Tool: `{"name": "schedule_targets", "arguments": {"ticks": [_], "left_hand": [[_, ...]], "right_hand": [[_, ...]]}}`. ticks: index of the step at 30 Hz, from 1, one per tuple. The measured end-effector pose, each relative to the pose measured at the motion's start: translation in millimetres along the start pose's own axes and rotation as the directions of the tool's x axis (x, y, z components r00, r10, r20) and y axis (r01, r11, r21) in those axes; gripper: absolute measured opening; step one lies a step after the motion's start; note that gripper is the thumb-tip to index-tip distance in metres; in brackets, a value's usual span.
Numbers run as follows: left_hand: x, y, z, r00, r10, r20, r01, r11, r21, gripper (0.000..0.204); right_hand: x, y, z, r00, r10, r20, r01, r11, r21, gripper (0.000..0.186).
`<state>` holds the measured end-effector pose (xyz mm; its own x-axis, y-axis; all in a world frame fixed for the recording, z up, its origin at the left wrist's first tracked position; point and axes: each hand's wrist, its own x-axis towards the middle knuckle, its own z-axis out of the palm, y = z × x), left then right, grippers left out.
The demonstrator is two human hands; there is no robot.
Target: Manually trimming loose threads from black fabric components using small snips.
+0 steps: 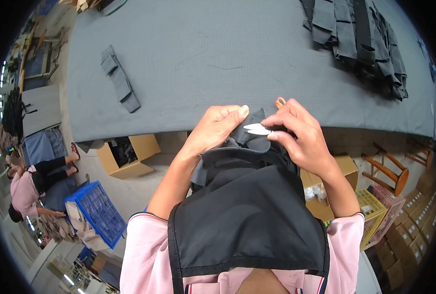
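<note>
Close to the table's near edge, my left hand (217,128) is closed on a dark grey fabric piece (241,133), its thumb lying along the top. Thread snips (258,129) are pinched in my right hand (300,133), the pale pointed blades slightly apart and aimed left at the fabric. An orange loop (280,102) shows beside the right index finger. More grey cloth hangs below the hands over my black apron (247,220); its lower part blends into the apron and is hard to tell apart.
The table (188,59) wears a grey cloth cover. A folded grey strip (120,81) lies left, a pile of similar strips (358,41) far right. Below stand an open carton (142,149), a blue crate (100,208), a wooden stool (389,171) and a yellow crate (372,210). Another person (29,188) is at left.
</note>
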<state>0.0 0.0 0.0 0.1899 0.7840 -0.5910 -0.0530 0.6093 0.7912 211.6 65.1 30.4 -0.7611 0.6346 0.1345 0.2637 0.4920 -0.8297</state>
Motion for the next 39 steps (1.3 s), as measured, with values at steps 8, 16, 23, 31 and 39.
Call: {"name": "schedule_targets", "arguments": {"ticks": [8,16,23,31,39], "left_hand": [[-3,7,20,0.984,0.086,-0.154,-0.101,0.99,-0.094,0.044],[3,7,16,0.994,0.015,-0.112,-0.021,0.998,-0.056,0.048],[12,5,29,0.94,0.26,-0.223,-0.297,0.943,-0.151,0.018],[6,2,31,0.911,0.296,-0.286,-0.347,0.926,-0.149,0.05],[6,-14,42,0.935,0.201,-0.292,-0.322,0.827,-0.46,0.06]], "right_hand": [[14,-25,7,0.965,0.251,-0.078,-0.247,0.967,0.058,0.033],[33,24,19,0.878,0.184,-0.442,-0.189,0.981,0.033,0.009],[7,-11,30,0.925,0.342,-0.167,-0.295,0.921,0.254,0.013],[15,15,35,0.877,0.333,-0.346,-0.312,0.943,0.118,0.006],[7,-16,30,0.895,0.327,-0.303,-0.314,0.945,0.093,0.027]]}}
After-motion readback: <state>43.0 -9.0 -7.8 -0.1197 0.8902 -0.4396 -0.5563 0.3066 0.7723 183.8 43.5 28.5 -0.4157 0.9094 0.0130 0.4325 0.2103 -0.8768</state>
